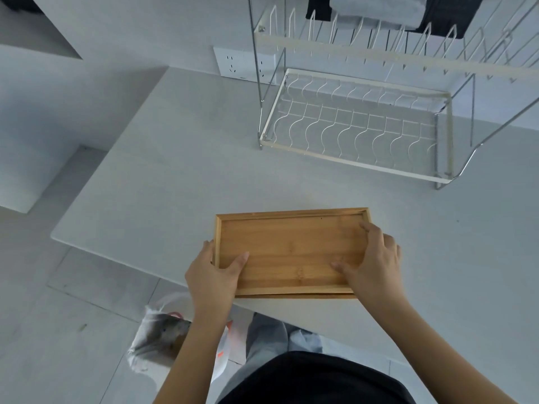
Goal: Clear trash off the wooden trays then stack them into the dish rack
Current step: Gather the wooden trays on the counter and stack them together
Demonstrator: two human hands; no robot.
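A bare wooden tray (291,246) lies at the near edge of the white table (175,170). A second wooden edge (294,295) shows just under its front side, so it seems to sit on another tray. My left hand (213,272) grips the tray's left end, thumb on its inner face. My right hand (373,263) holds the right end with fingers spread on the inside. The white two-tier wire dish rack (355,167) stands empty at the far right of the table.
A white plastic trash bag (157,339) with crumpled contents sits on the tiled floor below the table's near edge, left of my legs. A wall socket (233,64) is behind the rack. Dark and grey cloth (388,10) lies beyond the rack's upper tier.
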